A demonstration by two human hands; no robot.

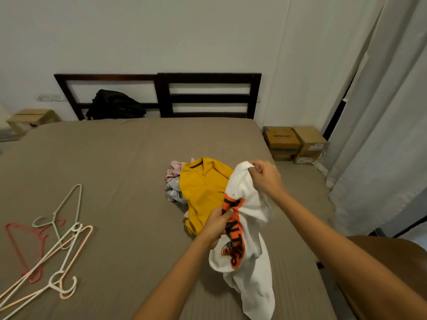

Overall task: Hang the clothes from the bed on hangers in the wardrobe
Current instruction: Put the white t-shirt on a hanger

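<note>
Holding a white shirt (247, 229) with orange-and-black lettering above the bed (115, 158), both hands engaged. Left hand (216, 227): fingers curled, pinching the fabric at the printed band. Right hand (265, 176): fingers pinching a bunched upper edge of the same shirt. Shirt hangs between the hands, lower end trailing onto the bed. Just behind it, a yellow garment (203, 190) lies on a small pile with pink and grey clothes (173, 179). Several plastic hangers (53, 245) lie tangled on the bed, well apart to the left.
</note>
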